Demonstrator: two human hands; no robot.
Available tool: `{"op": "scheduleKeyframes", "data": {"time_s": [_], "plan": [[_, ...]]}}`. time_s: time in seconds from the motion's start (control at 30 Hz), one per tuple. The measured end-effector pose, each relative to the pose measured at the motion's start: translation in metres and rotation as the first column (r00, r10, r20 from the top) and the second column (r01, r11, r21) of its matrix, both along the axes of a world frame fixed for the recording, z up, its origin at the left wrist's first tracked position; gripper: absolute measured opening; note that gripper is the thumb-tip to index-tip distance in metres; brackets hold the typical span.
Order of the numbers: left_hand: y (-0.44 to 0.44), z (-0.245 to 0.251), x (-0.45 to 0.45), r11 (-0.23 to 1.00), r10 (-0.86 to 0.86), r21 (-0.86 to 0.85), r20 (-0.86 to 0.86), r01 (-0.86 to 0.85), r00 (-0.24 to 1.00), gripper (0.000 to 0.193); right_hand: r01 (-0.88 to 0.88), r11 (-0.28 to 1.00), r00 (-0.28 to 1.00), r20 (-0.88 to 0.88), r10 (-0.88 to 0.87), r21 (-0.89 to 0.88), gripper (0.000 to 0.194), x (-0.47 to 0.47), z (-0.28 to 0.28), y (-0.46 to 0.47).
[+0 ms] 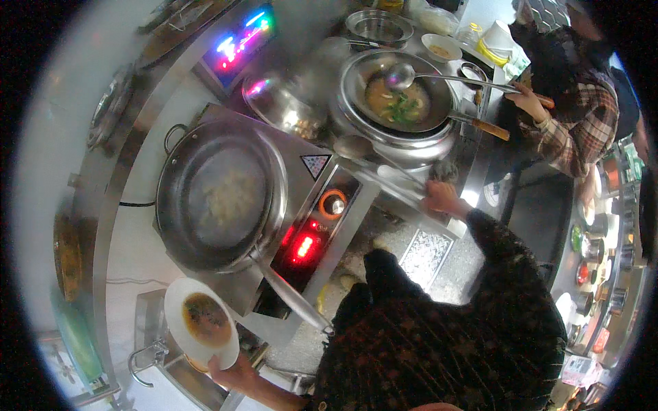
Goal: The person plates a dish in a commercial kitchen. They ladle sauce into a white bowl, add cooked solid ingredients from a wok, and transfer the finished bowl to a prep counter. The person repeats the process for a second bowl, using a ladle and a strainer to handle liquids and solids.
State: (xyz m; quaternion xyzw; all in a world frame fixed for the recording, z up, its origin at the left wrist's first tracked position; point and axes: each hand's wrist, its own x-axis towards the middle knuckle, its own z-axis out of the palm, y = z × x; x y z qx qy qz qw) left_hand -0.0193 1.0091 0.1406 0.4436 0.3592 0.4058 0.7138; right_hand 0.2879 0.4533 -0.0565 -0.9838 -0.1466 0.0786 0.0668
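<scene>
My left hand grips the rim of a white bowl, which is tilted and holds brown liquid with dark bits in it. In my right hand is the handle of a metal ladle; the ladle's bowl hangs near the edge of the steel counter. Between my hands sits a wide frying pan on an induction cooker with a lit red display. Pale pieces of food lie in the pan, blurred by steam. The pan's long metal handle points towards my body.
At the upper right, a co-worker's hand holds another ladle over a wok of soup with greens. A domed metal lid lies beside the wok. A faucet stands lower left. Containers line a shelf at right.
</scene>
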Motion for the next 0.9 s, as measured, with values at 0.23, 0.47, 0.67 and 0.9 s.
{"op": "scheduleKeyframes", "data": {"time_s": [0.23,0.47,0.67,0.9], "plan": [[0.014,-0.01,-0.021,0.975,0.131,-0.196,0.157,-0.099,0.979,0.055,-0.365,0.889,0.83,0.53,0.176,0.278,0.028,0.151,0.172,0.08],[-0.033,0.026,-0.016,0.91,0.367,-0.262,0.151,-0.321,0.918,0.056,-0.103,0.97,0.755,0.653,-0.067,0.218,0.021,0.421,0.207,0.047],[-0.108,0.053,0.019,0.777,0.619,-0.221,0.095,-0.59,0.78,0.059,0.095,0.993,0.98,0.183,-0.08,-0.076,0.025,0.547,0.116,0.022],[-0.132,0.065,0.038,0.678,0.735,-0.153,0.101,-0.719,0.671,0.059,0.018,0.995,0.99,0.137,-0.03,0.094,0.034,0.619,0.006,0.035]]}}
